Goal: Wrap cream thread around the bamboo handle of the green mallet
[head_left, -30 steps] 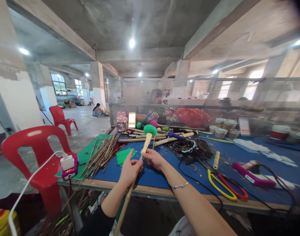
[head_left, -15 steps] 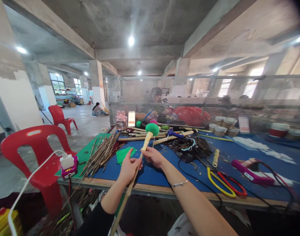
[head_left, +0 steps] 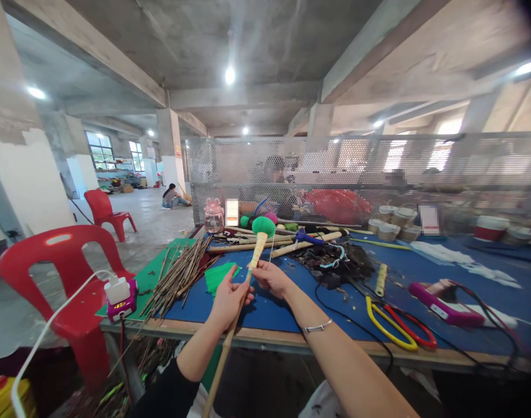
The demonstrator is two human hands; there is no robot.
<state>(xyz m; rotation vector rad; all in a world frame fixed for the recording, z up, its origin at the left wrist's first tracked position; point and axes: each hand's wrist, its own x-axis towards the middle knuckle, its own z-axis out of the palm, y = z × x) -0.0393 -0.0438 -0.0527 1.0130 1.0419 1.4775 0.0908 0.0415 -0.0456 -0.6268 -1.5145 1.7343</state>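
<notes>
A long bamboo stick [head_left: 227, 348] slants up from my lap over the table edge. Pale yellow wrapping [head_left: 259, 247] covers its upper part, and a round green head [head_left: 264, 227] tops it. My left hand [head_left: 228, 296] grips the bare stick just below the wrapping. At the lower end of the wrapping, my right hand [head_left: 268, 277] pinches it between thumb and fingers. A thin strand hangs beside the head, above my right hand. A piece of green cloth [head_left: 219, 277] lies just behind my left hand.
Thin twigs [head_left: 176, 276] lie in a heap at left, near a purple power strip [head_left: 121, 301]. Yellow-and-red-handled cutters [head_left: 391, 325] and another purple power strip [head_left: 444, 305] lie at right. Poles and dark material lie behind my hands, before a perforated screen [head_left: 379, 165]. Red chairs [head_left: 65, 273] stand left.
The green head and wrapped top have shifted slightly left and down. The stick's lower end has swung a little right. Both hands stay in nearly the same place.
</notes>
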